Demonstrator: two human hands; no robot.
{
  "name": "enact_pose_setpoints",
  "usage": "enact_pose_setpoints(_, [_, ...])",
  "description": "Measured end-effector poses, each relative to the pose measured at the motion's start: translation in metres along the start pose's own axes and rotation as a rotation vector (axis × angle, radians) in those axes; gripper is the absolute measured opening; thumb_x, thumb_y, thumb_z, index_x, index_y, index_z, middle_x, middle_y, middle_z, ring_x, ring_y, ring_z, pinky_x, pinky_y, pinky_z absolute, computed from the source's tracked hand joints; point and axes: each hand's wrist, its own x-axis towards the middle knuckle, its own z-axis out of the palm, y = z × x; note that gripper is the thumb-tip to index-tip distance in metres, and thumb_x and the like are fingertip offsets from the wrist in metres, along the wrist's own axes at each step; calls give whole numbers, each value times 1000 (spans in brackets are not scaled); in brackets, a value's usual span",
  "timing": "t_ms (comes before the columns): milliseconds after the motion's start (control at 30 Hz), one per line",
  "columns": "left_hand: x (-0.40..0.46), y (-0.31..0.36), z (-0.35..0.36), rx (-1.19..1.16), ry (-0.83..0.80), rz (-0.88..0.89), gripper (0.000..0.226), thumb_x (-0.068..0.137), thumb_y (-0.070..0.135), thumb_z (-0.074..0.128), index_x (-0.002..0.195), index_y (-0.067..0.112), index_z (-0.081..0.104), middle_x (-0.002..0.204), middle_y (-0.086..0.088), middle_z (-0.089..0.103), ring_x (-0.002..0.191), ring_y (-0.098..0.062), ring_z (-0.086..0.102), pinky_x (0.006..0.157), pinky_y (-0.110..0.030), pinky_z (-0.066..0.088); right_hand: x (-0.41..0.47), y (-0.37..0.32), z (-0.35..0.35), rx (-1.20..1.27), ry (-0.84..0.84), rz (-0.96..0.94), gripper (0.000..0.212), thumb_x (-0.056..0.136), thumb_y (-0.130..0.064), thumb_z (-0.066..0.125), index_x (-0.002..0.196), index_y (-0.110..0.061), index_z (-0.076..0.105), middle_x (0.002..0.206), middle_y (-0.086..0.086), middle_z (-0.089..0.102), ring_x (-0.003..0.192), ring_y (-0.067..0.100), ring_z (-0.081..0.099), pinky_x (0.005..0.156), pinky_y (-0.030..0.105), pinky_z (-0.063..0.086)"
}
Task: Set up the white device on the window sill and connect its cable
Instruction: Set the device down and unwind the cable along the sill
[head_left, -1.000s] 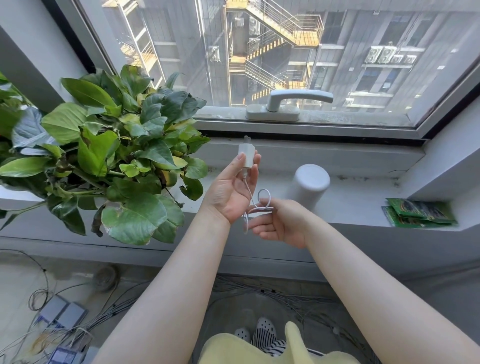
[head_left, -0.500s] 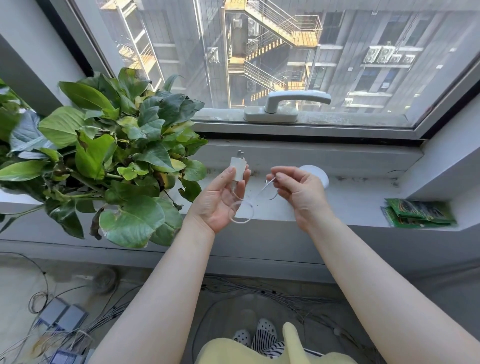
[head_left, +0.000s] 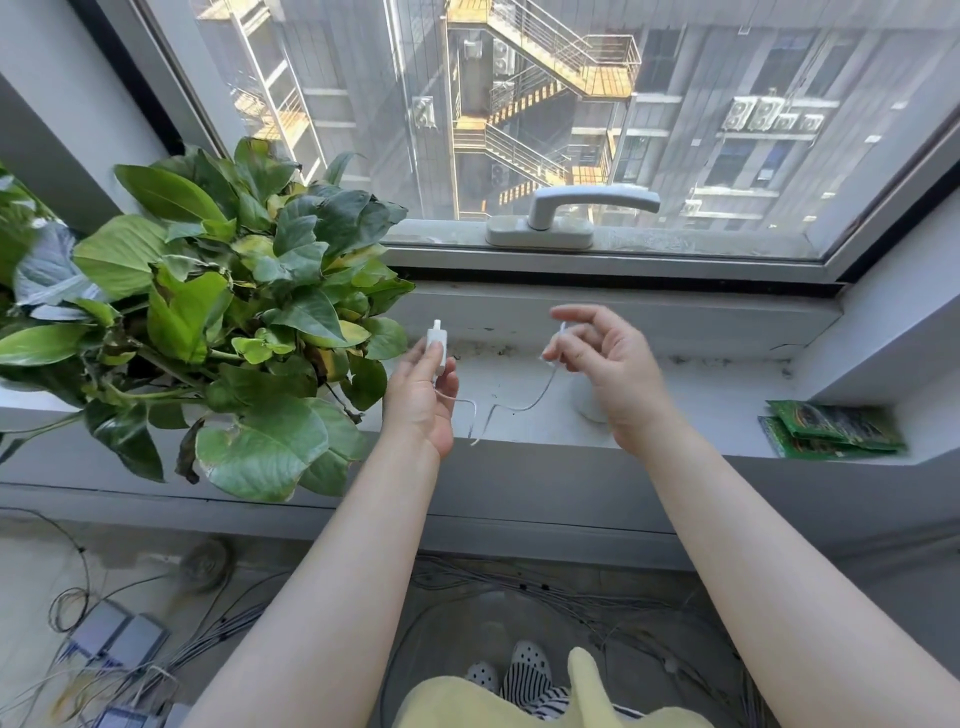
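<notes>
My left hand (head_left: 422, 400) holds a small white plug adapter (head_left: 436, 347) upright, prongs up, above the window sill (head_left: 717, 395). A thin white cable (head_left: 511, 406) runs from it, sags in the middle and rises to my right hand (head_left: 605, 364), which pinches its far end between thumb and fingers. The white cylindrical device (head_left: 589, 410) stands on the sill directly behind my right hand, and only its lower edge shows.
A large leafy potted plant (head_left: 218, 312) fills the sill's left side, close to my left hand. Green packets (head_left: 831, 428) lie at the sill's right end. A window handle (head_left: 571, 210) sits above. Tangled wires and boxes (head_left: 119, 639) cover the floor below.
The coiled cable has been pulled out straight. My right hand moved right and up with the cable end, covering the device. My left hand shifted slightly left with the adapter.
</notes>
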Motion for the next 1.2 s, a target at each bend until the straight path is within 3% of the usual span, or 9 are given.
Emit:
enact_pose_setpoints(100, [0,-1,6,-15,-40,-31,18,93,11,52,110,15,55,95,-7,60,69,-6,59,51,-13,51,-4,4,3,-111,-97,-8,18,88,1,57,97,-12,64,72,0,70,73,11,60,67,19,42])
enact_pose_setpoints(233, [-9,-2,13,38,-128,-264,39,97,27,45,126,1,42,90,-18,65,56,-22,71,57,-28,59,-4,-1,3,-63,-137,-64,25,85,8,55,81,-15,65,70,-5,71,76,15,65,76,28,47])
enact_pose_setpoints(433, [-17,2,28,23,-211,-331,50,99,27,37,140,0,28,96,-24,59,73,-37,70,64,-44,59,-10,-5,6,88,-369,25,26,82,19,46,79,-3,58,69,-5,68,72,11,63,71,18,47])
enact_pose_setpoints(533, [-15,7,31,-36,-215,-338,48,99,26,37,138,-1,29,96,-21,57,98,-40,63,82,-48,53,-11,1,4,70,-447,110,21,77,13,48,78,-5,59,68,1,65,71,16,58,68,23,41])
enact_pose_setpoints(600, [-11,8,31,-81,-221,-338,50,98,26,39,137,-3,30,97,-20,57,91,-38,68,78,-46,58,-10,6,3,32,-467,146,19,77,9,48,79,-6,59,68,4,64,71,16,57,68,26,40])
enact_pose_setpoints(767, [0,2,26,-60,-150,-256,39,98,24,43,129,0,40,90,-15,62,61,-18,72,55,-25,58,-2,9,3,-4,-308,128,27,85,8,52,103,-10,60,73,2,70,75,14,61,68,18,45])
enact_pose_setpoints(933, [6,3,28,41,-66,-175,14,96,14,38,105,9,47,89,-9,63,69,-9,55,56,-18,42,10,6,5,-58,-200,43,22,88,6,53,100,-8,64,80,6,74,82,11,66,74,17,47])
enact_pose_setpoints(1100, [14,-2,29,318,-107,55,27,98,20,39,123,17,49,100,1,66,81,-6,52,66,-23,34,18,11,6,-177,-90,5,30,86,9,51,86,-18,65,78,-3,73,79,5,70,71,18,48])
enact_pose_setpoints(1200, [19,-9,25,434,-82,95,35,97,24,41,131,15,46,113,3,65,93,-9,48,70,-24,32,24,20,4,-313,-21,5,36,82,8,48,79,-24,64,74,-8,73,79,8,71,74,28,53])
